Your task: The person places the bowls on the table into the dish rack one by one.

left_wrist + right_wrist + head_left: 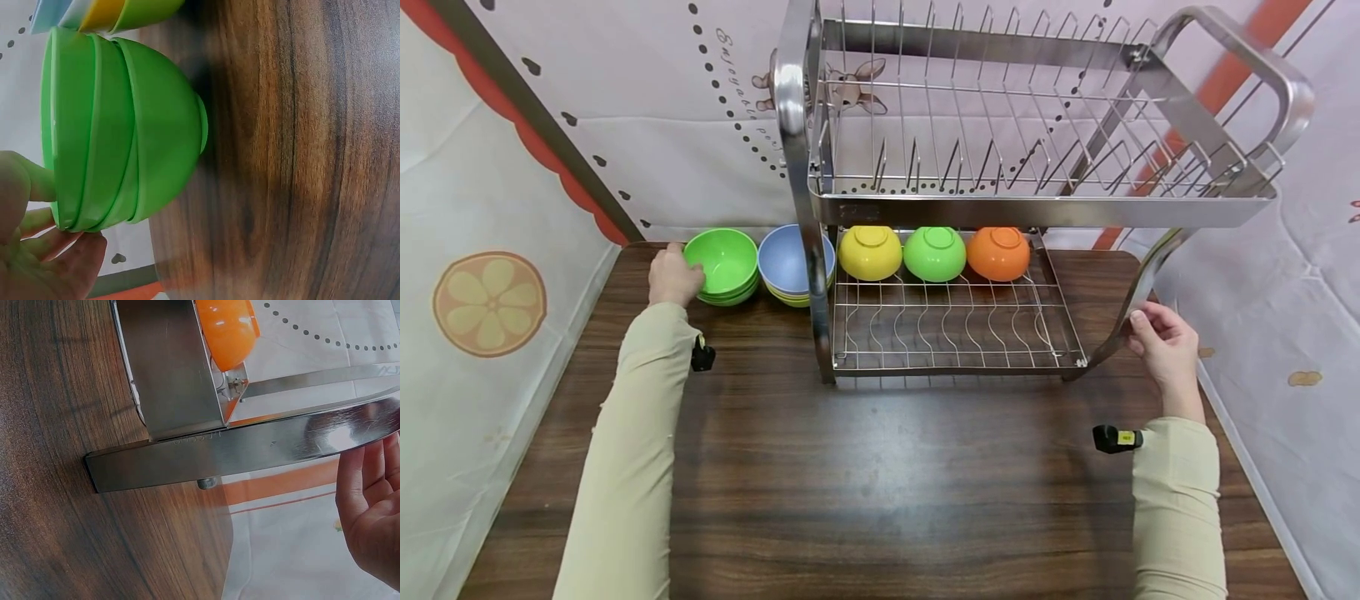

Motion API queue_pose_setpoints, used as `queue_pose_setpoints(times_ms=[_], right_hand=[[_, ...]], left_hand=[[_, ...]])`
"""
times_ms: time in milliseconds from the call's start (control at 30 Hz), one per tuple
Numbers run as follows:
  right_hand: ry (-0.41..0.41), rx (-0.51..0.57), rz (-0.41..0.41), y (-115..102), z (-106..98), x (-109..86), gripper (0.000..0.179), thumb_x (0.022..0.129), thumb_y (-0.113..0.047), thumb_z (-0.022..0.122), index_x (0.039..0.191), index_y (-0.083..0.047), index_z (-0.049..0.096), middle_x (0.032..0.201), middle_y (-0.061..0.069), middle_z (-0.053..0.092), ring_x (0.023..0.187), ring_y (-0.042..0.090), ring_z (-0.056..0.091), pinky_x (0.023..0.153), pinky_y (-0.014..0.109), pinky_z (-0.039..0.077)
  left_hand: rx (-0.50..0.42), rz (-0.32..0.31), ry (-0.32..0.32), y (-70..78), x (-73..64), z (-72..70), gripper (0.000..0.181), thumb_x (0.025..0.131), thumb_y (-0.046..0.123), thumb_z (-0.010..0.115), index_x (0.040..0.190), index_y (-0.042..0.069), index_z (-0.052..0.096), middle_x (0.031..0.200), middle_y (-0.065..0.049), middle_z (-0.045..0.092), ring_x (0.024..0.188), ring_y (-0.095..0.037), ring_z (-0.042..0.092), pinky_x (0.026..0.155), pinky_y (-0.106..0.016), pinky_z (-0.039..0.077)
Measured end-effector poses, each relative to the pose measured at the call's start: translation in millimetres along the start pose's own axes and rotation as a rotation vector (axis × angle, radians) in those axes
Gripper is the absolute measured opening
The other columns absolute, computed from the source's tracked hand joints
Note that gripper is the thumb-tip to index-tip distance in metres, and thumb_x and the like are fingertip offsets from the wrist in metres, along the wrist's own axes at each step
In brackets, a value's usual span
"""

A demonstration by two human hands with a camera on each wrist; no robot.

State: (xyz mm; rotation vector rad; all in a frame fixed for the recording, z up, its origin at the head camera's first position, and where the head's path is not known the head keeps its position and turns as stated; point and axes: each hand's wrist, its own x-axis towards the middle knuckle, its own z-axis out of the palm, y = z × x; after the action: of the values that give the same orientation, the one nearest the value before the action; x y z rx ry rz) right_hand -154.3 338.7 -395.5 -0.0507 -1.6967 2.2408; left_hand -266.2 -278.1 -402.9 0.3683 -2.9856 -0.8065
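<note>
My left hand point(674, 277) is at the left rim of a stack of green bowls point(721, 260). In the left wrist view, the thumb goes over the rim of the top green bowl point(70, 125) and the fingers lie against its outside, pinching it. The top bowls sit slightly tilted in the lowest one. My right hand point(1167, 343) holds the curved side leg of a metal dish rack point(1138, 292), thumb in front. Fingers point(374, 465) show along the edge of that leg in the right wrist view.
Beside the green stack stands a second stack with a blue bowl point(786, 257) on top. Upside-down yellow point(870, 252), green point(935, 254) and orange point(998, 253) bowls line the back of the rack's lower tier. The wire upper tier point(1037, 208) overhangs them. Printed cloth point(700, 150) backs the wooden table point(880, 500).
</note>
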Motion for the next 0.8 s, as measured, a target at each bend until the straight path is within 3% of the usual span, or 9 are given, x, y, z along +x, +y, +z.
queue_pose_setpoints(times_ms=[367,633,800], right_hand=[[-0.004,0.008,0.009,-2,1,-0.1,0.019,0.085,0.006,0.055,0.083,-0.007,0.068,0.068,0.001,0.059,0.056,0.006,0.055,0.048,0.015,0.046],[-0.015,0.022,0.005,-1,0,0.1,0.017,0.084,0.005,0.055,0.084,-0.006,0.068,0.070,0.001,0.060,0.055,0.006,0.055,0.047,0.014,0.046],[-0.017,0.020,0.010,-2,0,-0.4,0.020,0.085,0.007,0.054,0.083,-0.007,0.068,0.070,0.001,0.061,0.055,0.006,0.055,0.047,0.014,0.045]], left_hand=[[0.100,0.007,0.050,0.4,1.7,-0.5,0.043,0.076,0.000,0.044,0.117,-0.012,0.043,0.109,-0.038,0.048,0.097,-0.053,0.046,0.079,-0.058,0.040],[0.164,-0.025,0.032,7.0,2.6,-3.6,0.033,0.079,0.001,0.043,0.110,-0.012,0.042,0.105,-0.039,0.047,0.092,-0.055,0.047,0.071,-0.059,0.043],[0.219,-0.025,0.080,11.3,3.3,-5.9,0.027,0.078,0.002,0.043,0.101,-0.012,0.047,0.099,-0.039,0.051,0.087,-0.054,0.051,0.066,-0.059,0.045]])
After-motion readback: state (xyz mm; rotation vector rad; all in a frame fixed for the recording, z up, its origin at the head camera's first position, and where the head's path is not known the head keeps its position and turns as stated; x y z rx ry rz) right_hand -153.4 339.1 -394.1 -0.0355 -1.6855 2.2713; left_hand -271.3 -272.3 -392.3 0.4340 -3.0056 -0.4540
